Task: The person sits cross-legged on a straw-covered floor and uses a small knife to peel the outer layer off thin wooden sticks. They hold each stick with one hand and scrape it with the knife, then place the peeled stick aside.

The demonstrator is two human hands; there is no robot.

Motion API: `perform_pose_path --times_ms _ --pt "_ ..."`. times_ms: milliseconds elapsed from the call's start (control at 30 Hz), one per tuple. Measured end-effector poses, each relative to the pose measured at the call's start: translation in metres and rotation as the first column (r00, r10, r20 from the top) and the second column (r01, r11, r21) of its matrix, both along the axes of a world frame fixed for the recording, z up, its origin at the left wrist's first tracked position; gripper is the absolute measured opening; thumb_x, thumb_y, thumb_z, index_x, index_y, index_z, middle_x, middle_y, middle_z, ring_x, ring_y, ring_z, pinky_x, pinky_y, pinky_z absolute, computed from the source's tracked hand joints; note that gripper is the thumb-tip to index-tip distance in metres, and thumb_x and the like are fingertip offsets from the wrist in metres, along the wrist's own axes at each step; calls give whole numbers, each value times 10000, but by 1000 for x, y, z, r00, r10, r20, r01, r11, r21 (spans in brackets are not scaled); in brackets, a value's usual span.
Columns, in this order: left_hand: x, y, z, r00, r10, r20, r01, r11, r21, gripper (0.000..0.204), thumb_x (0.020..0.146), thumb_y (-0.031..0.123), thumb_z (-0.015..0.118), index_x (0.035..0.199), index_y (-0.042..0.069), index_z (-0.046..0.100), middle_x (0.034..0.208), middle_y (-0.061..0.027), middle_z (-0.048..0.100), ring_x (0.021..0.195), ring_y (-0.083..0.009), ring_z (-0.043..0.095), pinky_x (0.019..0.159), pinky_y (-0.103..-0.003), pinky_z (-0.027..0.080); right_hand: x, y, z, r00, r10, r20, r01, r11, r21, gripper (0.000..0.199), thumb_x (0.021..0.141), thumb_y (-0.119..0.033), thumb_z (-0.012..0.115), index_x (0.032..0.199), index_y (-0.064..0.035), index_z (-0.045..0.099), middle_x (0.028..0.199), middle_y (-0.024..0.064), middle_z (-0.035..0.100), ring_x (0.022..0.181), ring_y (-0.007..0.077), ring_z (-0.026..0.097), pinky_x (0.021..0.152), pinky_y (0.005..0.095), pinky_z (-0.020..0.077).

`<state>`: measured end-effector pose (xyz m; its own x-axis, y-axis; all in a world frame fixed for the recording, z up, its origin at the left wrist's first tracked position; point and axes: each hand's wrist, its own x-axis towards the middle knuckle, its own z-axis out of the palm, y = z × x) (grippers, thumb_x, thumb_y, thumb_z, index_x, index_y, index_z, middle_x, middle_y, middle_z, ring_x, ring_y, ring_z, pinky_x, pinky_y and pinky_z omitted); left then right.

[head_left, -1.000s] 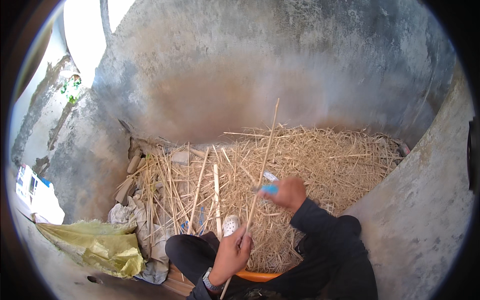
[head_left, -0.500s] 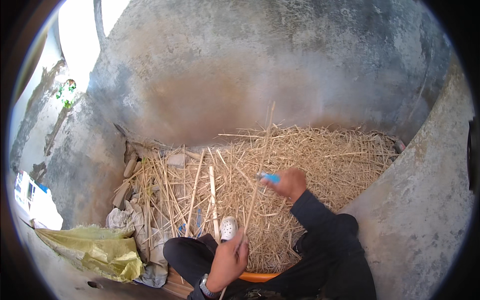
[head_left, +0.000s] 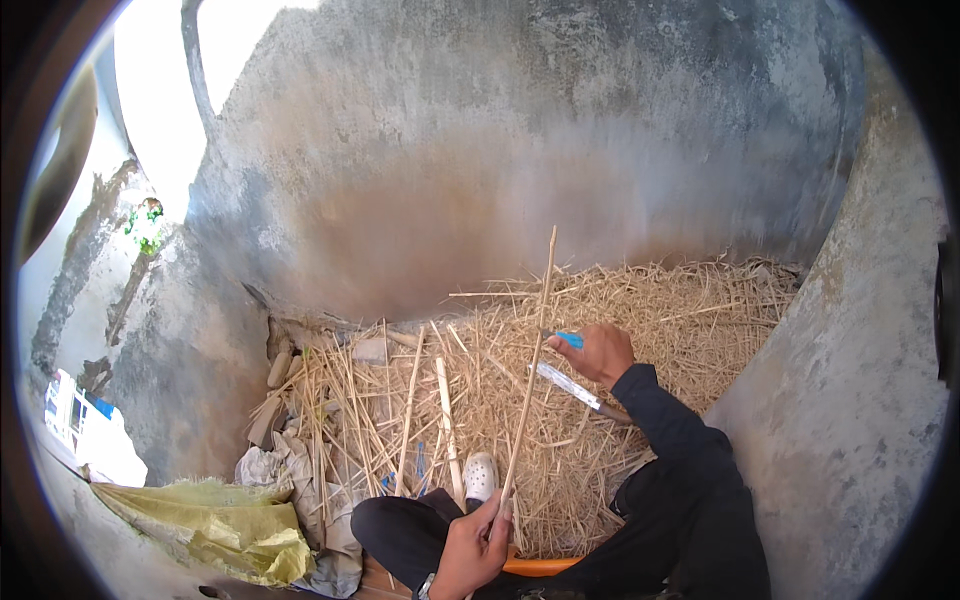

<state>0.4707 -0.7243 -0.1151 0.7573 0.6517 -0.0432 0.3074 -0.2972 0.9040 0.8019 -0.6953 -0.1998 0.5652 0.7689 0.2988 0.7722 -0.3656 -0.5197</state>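
My left hand (head_left: 476,548) is closed round the lower end of a long, thin pale strip, bamboo-like (head_left: 531,390), which slants up and away. In my right hand (head_left: 603,354) is a small blue-handled tool (head_left: 569,340). Its head meets the strip above the middle; its exact kind is too small to make out. Just below my right hand a knife (head_left: 567,384) with a pale blade and a brown handle lies on the shavings, its handle end partly behind my sleeve.
Pale shavings (head_left: 690,310) heap against the concrete wall (head_left: 450,150). Several longer strips (head_left: 410,410) lie to the left, by my white shoe (head_left: 481,476). A yellow woven sack (head_left: 215,525) sits at the lower left. An orange edge (head_left: 540,566) shows beneath me.
My right hand has moved slightly right and up along the strip with the blue-handled tool. The knife below it has come into sight. The whole view has shifted a little.
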Motion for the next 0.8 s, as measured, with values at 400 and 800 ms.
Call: perform_pose_path --times_ms 400,800 --pt "-33 -33 10 996 -80 -28 84 983 164 224 949 96 488 1123 -5 589 629 -117 503 529 -204 498 535 -323 425 39 0 -18 994 -112 -9 113 990 84 859 737 -886 337 458 -92 506 406 70 439 373 224 470 404 401 358" --pt "-41 -38 12 996 -31 -84 24 997 -76 279 945 97 497 1186 -21 573 621 -140 521 525 -222 528 523 -328 429 99 -9 -22 921 -376 101 362 922 135 883 742 -875 353 468 -50 508 414 84 438 387 241 476 394 389 345"
